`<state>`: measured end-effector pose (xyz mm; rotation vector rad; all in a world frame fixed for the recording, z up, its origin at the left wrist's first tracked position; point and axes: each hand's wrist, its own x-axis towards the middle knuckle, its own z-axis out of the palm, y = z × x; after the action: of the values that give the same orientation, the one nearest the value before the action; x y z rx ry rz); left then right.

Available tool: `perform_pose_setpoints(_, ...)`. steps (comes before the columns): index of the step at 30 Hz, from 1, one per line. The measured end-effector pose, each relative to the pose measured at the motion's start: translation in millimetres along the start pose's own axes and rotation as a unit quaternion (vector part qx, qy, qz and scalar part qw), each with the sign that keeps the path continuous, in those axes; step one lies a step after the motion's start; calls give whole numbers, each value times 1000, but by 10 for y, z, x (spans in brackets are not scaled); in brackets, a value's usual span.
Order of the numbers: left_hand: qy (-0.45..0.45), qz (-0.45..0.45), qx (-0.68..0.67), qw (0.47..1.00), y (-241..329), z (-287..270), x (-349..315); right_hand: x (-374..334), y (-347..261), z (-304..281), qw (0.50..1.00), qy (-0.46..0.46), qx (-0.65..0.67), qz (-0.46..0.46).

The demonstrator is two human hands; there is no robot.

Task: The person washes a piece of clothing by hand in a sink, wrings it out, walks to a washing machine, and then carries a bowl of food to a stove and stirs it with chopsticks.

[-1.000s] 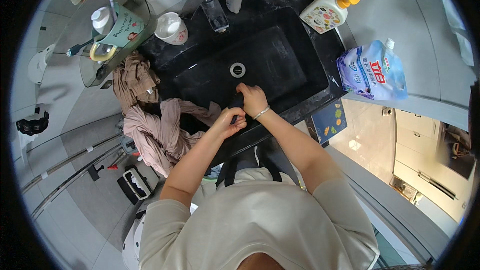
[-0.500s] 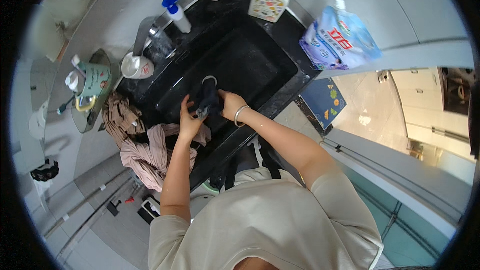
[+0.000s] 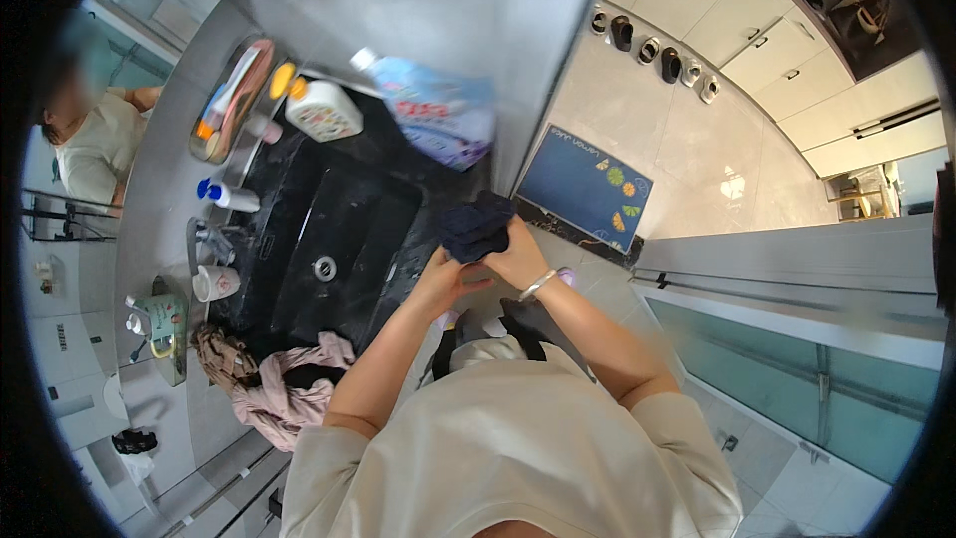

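Note:
A bunched dark navy cloth (image 3: pixel 474 227) is held in both hands over the right end of the black counter, beside the sink. My left hand (image 3: pixel 445 284) grips its lower left side, thumb and fingers partly hidden beneath the folds. My right hand (image 3: pixel 518 257), with a silver bangle at the wrist, closes on its lower right side. The black sink basin (image 3: pixel 349 229) lies to the left, its round drain (image 3: pixel 324 268) uncovered. A pink garment (image 3: pixel 279 394) and a brown garment (image 3: pixel 225 357) are heaped at the counter's left end.
Along the back stand a blue-and-purple refill pouch (image 3: pixel 438 105), a white bottle with yellow pump (image 3: pixel 324 112), a blue-topped pump bottle (image 3: pixel 231 196) and a white cup (image 3: pixel 216 283) by the tap. Rightward, a blue mat (image 3: pixel 588 184) lies at a doorway, with several shoes (image 3: pixel 649 50) beyond.
Both hands have lifted the dark cloth out of the basin and carried it right. My body and the view have turned right, bringing the mat, doorway and shoes into fuller sight.

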<state>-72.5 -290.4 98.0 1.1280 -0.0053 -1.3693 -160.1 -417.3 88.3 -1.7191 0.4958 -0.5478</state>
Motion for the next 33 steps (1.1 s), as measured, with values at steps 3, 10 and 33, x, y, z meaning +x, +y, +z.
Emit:
perform_pose_setpoints(3,-26,-20,31,999,-177,902,682,6,53,-1074,997,59,18,44)
perform_pose_setpoints(10,-63,-33,42,997,-340,2183,1392,145,388,-2509,993,107,-33,48)
perform_pose_setpoints(33,-287,-96,309,902,186,6583,6312,2367,2017,-7485,838,514,122,139)
